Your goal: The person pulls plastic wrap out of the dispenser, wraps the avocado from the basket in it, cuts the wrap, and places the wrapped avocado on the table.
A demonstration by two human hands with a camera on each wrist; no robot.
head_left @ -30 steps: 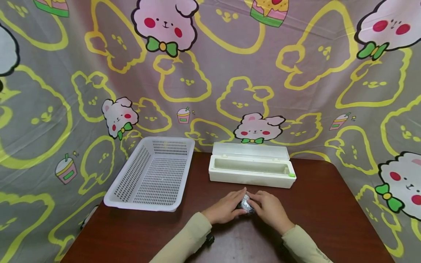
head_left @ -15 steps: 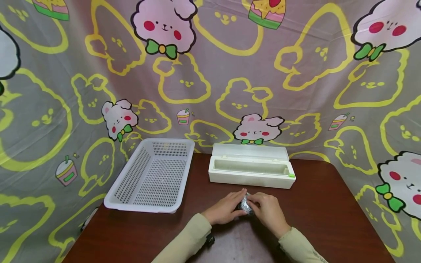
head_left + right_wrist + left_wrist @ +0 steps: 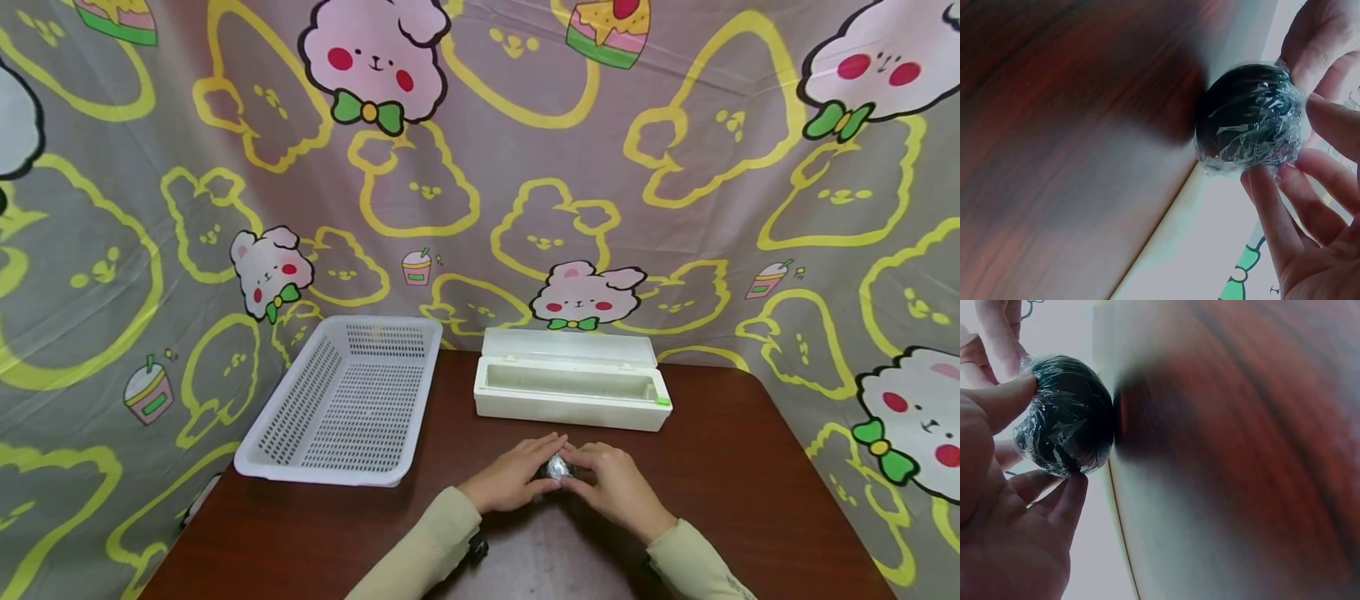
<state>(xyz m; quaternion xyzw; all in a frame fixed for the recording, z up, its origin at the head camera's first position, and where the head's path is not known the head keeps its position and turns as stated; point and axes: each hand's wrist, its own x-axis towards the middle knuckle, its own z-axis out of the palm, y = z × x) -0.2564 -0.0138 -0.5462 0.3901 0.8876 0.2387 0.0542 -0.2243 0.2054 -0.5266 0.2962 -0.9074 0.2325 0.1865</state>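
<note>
A dark, round thing wrapped in crinkled cling film [image 3: 557, 467] sits on the table between both hands. My left hand [image 3: 504, 478] holds it from the left, thumb on the near side and fingers on the far side. From the other side my right hand [image 3: 619, 487] grips the film with thumb and fingers. In the left wrist view the wrapped ball [image 3: 1072, 419] looks nearly black, its underside right at the tabletop. The right wrist view shows the cling film [image 3: 1282, 119] bunched in creases near the fingers.
Behind the hands stands a long white cling film dispenser [image 3: 570, 412] with its clear lid [image 3: 570, 347] raised and a green tab at its right end. A white perforated basket [image 3: 322, 475] is at the left on the brown table [image 3: 750, 500]. A patterned cloth [image 3: 480, 150] hangs behind.
My right hand's fingers and thumb have shifted on the film, the thumb now lower on the near side. The left hand stays nearly in place around the wrapped ball.
</note>
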